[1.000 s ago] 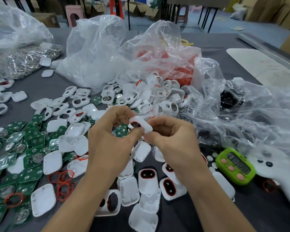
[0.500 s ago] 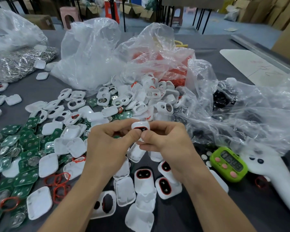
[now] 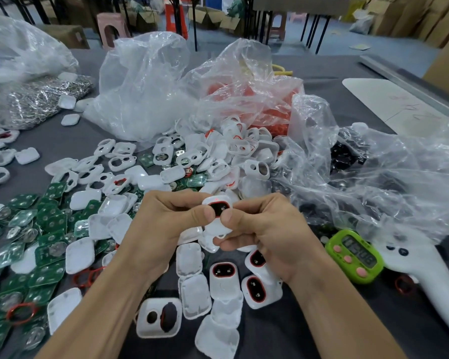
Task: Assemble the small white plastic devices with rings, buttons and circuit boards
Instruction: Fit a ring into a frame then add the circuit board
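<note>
White device [image 3: 218, 215], black button in red ring, held mid-frame above table [image 3: 270, 332], just over finished units [image 3: 223, 278]. L hand [image 3: 163, 224] + R hand [image 3: 272, 234] both pinch it: thumbs pressed on front, other fingers curled behind. I read 3 bags: centre bag [image 3: 244, 81] w/ red rings [image 3: 278, 125] inside; R bag [image 3: 386, 182] w/ black parts [image 3: 345, 156]; far-L bag [image 3: 24, 53] w/ silvery metal bits [image 3: 42, 102]. Green boards [image 3: 47, 218] loose on table at L.

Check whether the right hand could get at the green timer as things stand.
Probably yes. The green timer lies uncovered beside the right hand, with nothing standing between them. But that hand and the left hand both grip a small white device, so it would have to let go first.
</note>
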Demonstrator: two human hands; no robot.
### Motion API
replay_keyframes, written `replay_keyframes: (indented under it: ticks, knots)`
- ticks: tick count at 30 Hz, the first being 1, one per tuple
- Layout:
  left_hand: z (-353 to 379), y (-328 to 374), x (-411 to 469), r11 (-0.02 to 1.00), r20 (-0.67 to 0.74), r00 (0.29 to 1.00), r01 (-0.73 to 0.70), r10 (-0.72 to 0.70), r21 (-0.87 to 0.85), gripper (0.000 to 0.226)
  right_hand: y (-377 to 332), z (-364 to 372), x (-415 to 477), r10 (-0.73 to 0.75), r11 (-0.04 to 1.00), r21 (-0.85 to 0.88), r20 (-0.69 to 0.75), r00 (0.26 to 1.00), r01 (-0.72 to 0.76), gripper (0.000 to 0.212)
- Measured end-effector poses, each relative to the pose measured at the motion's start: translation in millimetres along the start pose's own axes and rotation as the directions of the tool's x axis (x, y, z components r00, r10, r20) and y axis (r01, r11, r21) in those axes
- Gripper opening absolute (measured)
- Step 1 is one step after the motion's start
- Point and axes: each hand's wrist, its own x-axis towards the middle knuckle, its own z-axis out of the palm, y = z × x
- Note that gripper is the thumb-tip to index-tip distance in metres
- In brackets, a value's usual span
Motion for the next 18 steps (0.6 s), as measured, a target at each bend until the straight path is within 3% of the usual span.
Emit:
replay_keyframes:
  ticks: [5,8,11,14,18]
  knots:
    - [10,-1,0,1.0,-0.12,0.993,0.003,-0.003,0.0,0.028,6,3,8,-0.105,0.994,-0.036,-0.085,0.991,0.102,0.014]
    - [14,-4,0,0.972,-0.199,0.972,-0.076,0.122,0.224,0.026,8,2,10,-0.323,0.924,-0.264,-0.149,0.935,0.277,0.02]
    - [13,-5,0,0.923,-0.225,0.952,-0.117,0.21,0.366,0.035,9,2,10,-0.396,0.898,-0.267,-0.141,0.907,0.35,0.025]
    - [13,-2,-1,0.956,-0.187,0.968,-0.113,0.167,0.27,0.034,5,-2,9,-0.344,0.93,-0.17,-0.104,0.933,0.324,0.024]
    - [5,1,-2,0.999,0.008,1.0,-0.03,0.03,0.014,0.036,0,-11,5,-0.298,0.95,-0.081,0.055,0.953,0.301,0.023]
